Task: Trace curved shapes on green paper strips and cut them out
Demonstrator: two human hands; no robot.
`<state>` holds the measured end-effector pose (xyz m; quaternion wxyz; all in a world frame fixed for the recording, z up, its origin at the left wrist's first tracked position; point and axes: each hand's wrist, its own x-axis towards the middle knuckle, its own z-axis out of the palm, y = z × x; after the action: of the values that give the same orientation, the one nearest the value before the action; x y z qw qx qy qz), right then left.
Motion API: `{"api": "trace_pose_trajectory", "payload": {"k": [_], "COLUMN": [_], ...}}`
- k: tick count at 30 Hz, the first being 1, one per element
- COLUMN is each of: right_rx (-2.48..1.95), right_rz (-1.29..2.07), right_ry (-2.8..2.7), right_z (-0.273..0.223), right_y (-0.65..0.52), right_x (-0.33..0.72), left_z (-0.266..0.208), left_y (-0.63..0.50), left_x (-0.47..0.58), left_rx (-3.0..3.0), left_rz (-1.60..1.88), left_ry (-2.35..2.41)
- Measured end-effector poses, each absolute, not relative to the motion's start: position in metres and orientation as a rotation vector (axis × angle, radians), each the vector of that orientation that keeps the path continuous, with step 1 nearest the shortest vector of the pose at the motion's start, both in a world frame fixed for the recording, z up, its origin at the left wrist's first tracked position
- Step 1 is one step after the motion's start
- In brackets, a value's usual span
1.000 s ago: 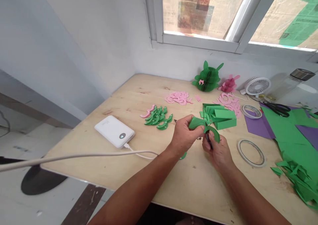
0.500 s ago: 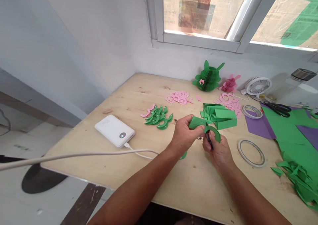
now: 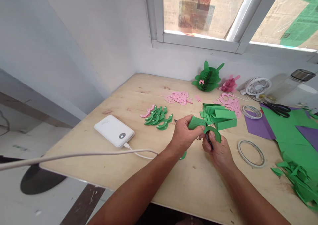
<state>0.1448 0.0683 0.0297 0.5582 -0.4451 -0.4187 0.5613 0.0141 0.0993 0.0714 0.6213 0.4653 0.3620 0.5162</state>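
Head view: green paper [image 3: 196, 122] in left hand [image 3: 184, 135], likely scissors [image 3: 209, 140] in right [image 3: 220, 150].

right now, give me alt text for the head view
A left hand holds green paper and the right hand what looks like scissors, over a table. Beyond them lie pink cutouts and green cutouts, with a green figure by the wall.

left grip [image 3: 185, 134] and right grip [image 3: 220, 149] bare; forearms [image 3: 146, 182] likewise, tapering toward wrists [image 3: 172, 152]

Bright window [image 3: 196, 11] above pale wooden table [image 3: 154, 139]
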Motion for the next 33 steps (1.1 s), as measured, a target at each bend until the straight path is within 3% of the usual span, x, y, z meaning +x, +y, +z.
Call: {"api": "trace_pose_trajectory", "payload": {"k": [33], "right_rx": [-1.054], "right_rz": [1.295], "right_ry": [-0.982], "right_z": [0.0274], "right_y": [0.0674], "right_x": [0.1443], "left_z": [0.0727], "left_y": [0.0998], "left_x": [0.0121], "left_rx": [1.092], "left_rz": [1.167], "left_ry": [0.807]}}
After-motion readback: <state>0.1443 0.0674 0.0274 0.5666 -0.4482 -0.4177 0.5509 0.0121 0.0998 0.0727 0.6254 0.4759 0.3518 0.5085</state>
